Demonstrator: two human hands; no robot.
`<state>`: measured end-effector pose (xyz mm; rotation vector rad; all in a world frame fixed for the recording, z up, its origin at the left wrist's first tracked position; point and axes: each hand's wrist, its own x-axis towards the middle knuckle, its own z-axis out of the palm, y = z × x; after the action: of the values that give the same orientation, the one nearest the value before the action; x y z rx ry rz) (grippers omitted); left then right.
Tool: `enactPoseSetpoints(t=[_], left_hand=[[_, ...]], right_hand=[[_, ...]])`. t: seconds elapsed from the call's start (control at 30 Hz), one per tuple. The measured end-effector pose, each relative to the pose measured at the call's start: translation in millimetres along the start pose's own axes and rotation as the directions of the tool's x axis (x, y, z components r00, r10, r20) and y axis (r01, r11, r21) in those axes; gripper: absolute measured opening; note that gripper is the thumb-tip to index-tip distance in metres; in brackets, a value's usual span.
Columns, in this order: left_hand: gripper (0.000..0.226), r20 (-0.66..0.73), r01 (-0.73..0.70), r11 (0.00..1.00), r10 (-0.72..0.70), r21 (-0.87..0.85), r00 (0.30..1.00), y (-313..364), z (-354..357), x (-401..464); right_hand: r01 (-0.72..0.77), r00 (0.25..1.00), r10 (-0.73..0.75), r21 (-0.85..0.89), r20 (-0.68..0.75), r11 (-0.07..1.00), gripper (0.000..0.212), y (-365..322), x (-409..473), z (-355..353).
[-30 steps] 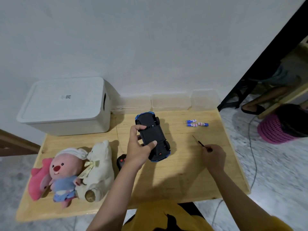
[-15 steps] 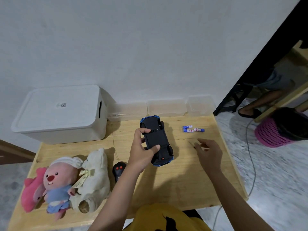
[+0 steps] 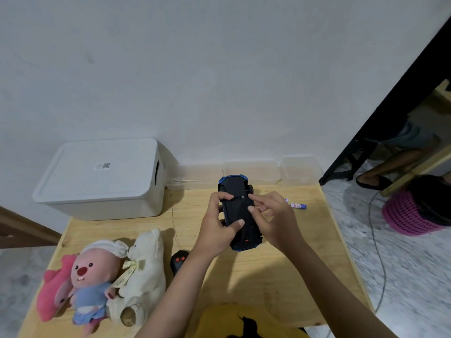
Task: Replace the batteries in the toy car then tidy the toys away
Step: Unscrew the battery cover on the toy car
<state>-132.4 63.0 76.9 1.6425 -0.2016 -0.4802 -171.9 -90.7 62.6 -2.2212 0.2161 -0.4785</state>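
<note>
Head | toy car (image 3: 238,211) belly-up, long axis toward wall | left hand (image 3: 214,228) fingers holding it | right hand (image 3: 275,215) fingers touching underside

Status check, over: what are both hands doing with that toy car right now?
Left hand grips toy car, belly up. Right hand fingertips on its underside. Batteries lie loose on table. Nothing in the way.

1 head-worn view looks forward and down, close over the table (image 3: 280,284). The wall (image 3: 219,81) fills its far half.
</note>
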Motion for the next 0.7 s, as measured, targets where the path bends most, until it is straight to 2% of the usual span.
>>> enactPoseSetpoints(t=[0.13,0.27,0.4,0.53,0.63,0.7], left_hand=[[0.052,0.025,-0.001,1.000,0.001,0.005,1.000,-1.7,-5.3,3.9],[0.057,0.052,0.024,1.000,-0.024,-0.002,0.998,-4.8,-7.6,9.9],[0.063,0.075,0.031,0.999,-0.031,-0.004,0.997,-9.5,-6.9,12.5],[0.070,0.111,0.024,1.000,-0.023,-0.005,0.994,-12.8,-6.2,9.9],[0.079,0.138,0.025,1.000,-0.026,0.013,0.990,-16.4,-6.0,8.4],[0.084,0.151,0.035,0.999,-0.037,0.013,0.988,-19.6,-6.4,7.6]], right_hand=[[-0.033,0.999,0.033,0.027,-0.002,0.999,0.024,-3.4,5.6,1.8],[-0.186,0.982,0.181,0.128,0.052,0.974,0.023,-7.4,9.0,-3.5],[-0.284,0.959,0.263,0.294,0.108,0.913,0.018,-7.8,8.6,-13.6],[-0.301,0.942,0.333,0.497,0.024,0.814,0.014,-1.1,4.7,-32.8],[-0.328,0.920,0.391,0.480,-0.034,0.814,0.015,12.8,-6.6,-49.7],[-0.402,0.884,0.466,0.439,-0.044,0.804,0.015,27.1,-19.4,-57.9]])
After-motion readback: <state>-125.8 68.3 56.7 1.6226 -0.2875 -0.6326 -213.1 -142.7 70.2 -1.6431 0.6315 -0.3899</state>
